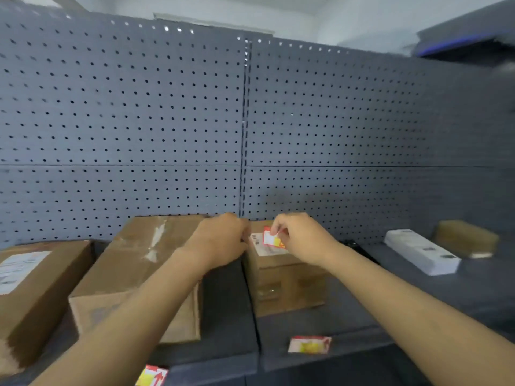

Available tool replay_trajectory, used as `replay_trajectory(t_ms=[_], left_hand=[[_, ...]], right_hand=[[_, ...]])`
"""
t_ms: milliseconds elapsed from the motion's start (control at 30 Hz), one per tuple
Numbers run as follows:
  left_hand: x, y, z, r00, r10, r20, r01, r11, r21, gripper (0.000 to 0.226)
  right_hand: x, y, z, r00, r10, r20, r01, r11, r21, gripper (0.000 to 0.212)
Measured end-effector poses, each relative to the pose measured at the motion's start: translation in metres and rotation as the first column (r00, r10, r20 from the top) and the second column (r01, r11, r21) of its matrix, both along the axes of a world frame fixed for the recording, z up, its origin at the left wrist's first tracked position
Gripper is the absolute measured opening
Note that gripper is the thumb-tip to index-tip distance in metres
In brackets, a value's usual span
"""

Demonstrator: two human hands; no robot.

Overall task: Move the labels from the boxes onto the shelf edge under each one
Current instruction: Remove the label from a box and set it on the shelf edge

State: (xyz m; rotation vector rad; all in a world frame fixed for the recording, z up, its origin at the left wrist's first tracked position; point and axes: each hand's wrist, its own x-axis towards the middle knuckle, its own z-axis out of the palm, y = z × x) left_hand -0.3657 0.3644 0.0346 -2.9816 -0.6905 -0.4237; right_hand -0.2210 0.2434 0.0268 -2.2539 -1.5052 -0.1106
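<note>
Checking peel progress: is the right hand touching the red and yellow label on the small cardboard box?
Touching: head view shows right hand fingertips pinching the red and yellow label.

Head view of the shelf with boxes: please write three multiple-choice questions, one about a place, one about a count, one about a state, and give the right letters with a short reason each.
1. Where is the red and yellow label that the right hand pinches?
A. on top of the small brown box
B. on the white box
C. on the pegboard

2. How many red and yellow labels sit on the shelf edge?
A. none
B. two
C. five

3. What is the left hand doing?
A. hanging free at the side
B. resting against the small brown box
C. holding a pen

Answers:
1. A: the label lies on the small brown box, over its white shipping sticker.
2. B: one label sits below the small box and another label at the lower left on the shelf edge.
3. B: it lies at the box's left top edge; its grip is hidden.
</note>
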Motion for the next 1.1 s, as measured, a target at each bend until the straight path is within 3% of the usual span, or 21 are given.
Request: replay_trajectory(t_ms=[400,567,800,1100], left_hand=[[0.181,-0.216,-0.017,0.938,-0.329,-0.114,0.324,0.944,-0.057,0.034],[0.236,-0.286,-0.037,0.896,-0.405,-0.181,0.401,0.914,-0.059,0.012],[0.324,-0.337,-0.056,0.859,-0.461,-0.221,0.457,0.886,-0.074,0.023],[0.432,-0.346,-0.069,0.858,-0.449,-0.250,0.429,0.894,-0.133,0.024]], right_hand=[[0.121,-0.259,-0.022,0.941,-0.335,-0.046,0.332,0.941,-0.066,0.039],[0.157,-0.336,-0.033,0.903,-0.421,-0.088,0.421,0.907,-0.014,0.034],[0.232,-0.384,-0.057,0.839,-0.530,-0.122,0.530,0.847,-0.039,0.047],[0.342,-0.389,-0.065,0.856,-0.500,-0.132,0.491,0.865,-0.100,0.021]])
